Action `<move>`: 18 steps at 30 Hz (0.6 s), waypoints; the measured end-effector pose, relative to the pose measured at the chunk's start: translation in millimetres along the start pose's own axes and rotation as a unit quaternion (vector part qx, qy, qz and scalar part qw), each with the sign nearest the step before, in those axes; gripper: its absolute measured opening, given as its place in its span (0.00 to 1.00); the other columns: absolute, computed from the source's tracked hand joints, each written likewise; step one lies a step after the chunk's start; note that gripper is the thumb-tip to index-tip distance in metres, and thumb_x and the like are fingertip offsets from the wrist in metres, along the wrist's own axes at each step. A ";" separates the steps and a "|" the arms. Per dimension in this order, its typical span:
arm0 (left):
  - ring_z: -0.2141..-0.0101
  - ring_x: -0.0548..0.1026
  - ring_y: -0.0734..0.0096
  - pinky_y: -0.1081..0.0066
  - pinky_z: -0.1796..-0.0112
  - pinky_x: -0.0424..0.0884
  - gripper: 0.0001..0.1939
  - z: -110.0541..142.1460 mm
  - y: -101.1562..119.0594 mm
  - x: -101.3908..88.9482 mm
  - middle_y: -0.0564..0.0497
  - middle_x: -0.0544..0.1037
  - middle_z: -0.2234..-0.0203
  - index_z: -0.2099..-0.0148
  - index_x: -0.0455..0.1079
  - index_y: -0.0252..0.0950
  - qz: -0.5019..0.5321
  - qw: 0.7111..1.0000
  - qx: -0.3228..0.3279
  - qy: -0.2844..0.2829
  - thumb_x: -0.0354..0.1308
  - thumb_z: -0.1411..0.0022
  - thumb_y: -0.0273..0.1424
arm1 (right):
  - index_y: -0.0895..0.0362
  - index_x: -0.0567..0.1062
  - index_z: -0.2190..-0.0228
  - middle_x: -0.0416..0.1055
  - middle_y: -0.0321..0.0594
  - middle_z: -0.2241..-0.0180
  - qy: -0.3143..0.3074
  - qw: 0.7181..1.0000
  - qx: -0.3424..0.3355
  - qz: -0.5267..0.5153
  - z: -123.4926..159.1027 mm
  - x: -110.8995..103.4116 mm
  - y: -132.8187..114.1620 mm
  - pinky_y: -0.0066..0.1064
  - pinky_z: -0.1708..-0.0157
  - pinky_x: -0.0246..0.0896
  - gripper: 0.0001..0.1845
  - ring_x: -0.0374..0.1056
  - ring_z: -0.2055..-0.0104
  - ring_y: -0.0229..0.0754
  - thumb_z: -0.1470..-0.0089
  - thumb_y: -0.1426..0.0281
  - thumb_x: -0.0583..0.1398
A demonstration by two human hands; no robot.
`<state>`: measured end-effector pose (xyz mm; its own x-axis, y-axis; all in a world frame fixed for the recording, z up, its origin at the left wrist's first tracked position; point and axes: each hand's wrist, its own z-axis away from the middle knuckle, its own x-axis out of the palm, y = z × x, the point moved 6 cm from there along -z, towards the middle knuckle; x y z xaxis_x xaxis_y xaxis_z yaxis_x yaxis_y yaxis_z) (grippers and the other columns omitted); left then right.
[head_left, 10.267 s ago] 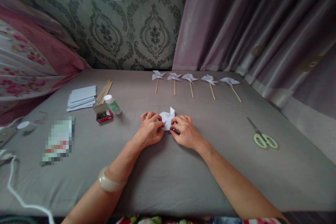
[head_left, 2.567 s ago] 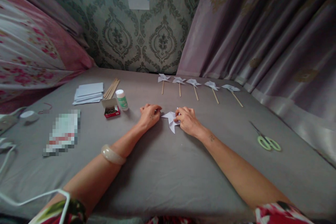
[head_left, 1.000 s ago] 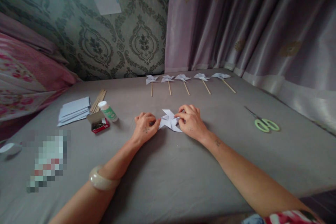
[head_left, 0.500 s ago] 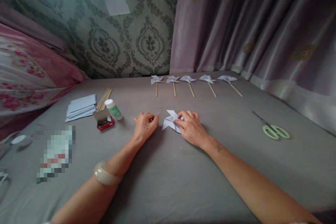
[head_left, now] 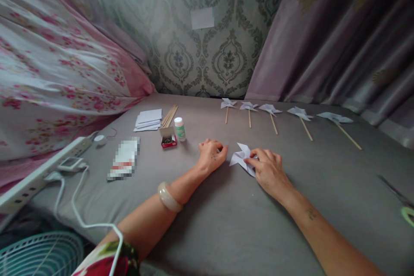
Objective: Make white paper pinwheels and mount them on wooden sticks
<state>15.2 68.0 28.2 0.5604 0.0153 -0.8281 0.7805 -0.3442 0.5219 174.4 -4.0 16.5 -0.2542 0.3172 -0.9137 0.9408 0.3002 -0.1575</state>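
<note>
A folded white paper pinwheel (head_left: 239, 156), without a stick, lies on the grey cloth in front of me. My right hand (head_left: 268, 166) is on its right side, with thumb and fingers holding the paper near the middle and covering part of it. Just left of the pinwheel, apart from it, my left hand (head_left: 211, 155) rests on the cloth with curled fingers. Whatever those fingers hold, if anything, is hidden. Nearest to that hand are a white and green glue bottle (head_left: 180, 130), standing upright, and a small open red box (head_left: 168, 141) of dark little pieces.
Finished pinwheels on sticks (head_left: 271, 110) lie in a row at the back right. Wooden sticks (head_left: 169, 115) and stacked white paper (head_left: 148, 120) are back left. Scissors (head_left: 396, 192) lie at the right edge. A power strip (head_left: 42, 174) with white cables runs along the left.
My view has turned left, so everything appears farther right, and the power strip and a fan cover have come into sight. Both hands keep nearly the same pose around the paper pinwheel.
</note>
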 end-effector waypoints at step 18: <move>0.67 0.70 0.66 0.66 0.59 0.61 0.15 -6.4 -9.3 -45.4 0.50 0.77 0.75 0.74 0.72 0.37 0.046 0.982 0.060 0.175 0.52 0.39 0.37 | 0.54 0.80 0.66 0.73 0.43 0.64 0.203 0.951 0.172 -0.157 1.3 -9.8 46.0 0.40 0.54 0.58 0.17 0.65 0.59 0.46 0.50 0.77 0.53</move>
<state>-15.8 76.5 62.2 0.7046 0.2937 -0.6460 0.6953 -0.4678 0.5456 220.4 5.5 17.8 -0.5349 0.6026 -0.5922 0.8039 0.1475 -0.5761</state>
